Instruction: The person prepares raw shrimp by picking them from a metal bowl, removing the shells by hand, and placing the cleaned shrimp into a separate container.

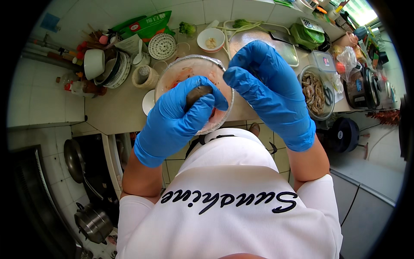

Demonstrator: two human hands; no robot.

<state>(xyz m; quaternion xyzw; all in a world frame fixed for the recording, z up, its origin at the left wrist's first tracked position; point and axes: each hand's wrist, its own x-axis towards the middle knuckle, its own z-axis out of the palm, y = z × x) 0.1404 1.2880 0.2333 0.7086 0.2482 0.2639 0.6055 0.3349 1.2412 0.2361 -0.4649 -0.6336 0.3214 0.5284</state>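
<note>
My left hand (pixel 181 116), in a blue disposable glove, is closed around a smooth grey-brown piece (pixel 198 95). It may be a raw shrimp, but the fingers cover too much to tell. Directly below is a round basin lined with clear plastic (pixel 163 81), with reddish scraps inside. My right hand (pixel 268 87), gloved alike, is raised to the right of the basin with fingers and thumb curled towards each other. Whether anything is pinched there is hidden. Beyond its wrist, a clear bowl (pixel 330 113) holds several raw shrimp (pixel 312 92) and a pair of scissors (pixel 328 96).
Behind the basin are a white bowl with pale pieces (pixel 211 40) and a metal tray (pixel 292 60) with green stalks and a cleaver. Stacked plates (pixel 121 73) and a stone mortar (pixel 144 77) stand left. A lidded plastic box (pixel 323 61) sits right. A wok (pixel 73 158) is lower left.
</note>
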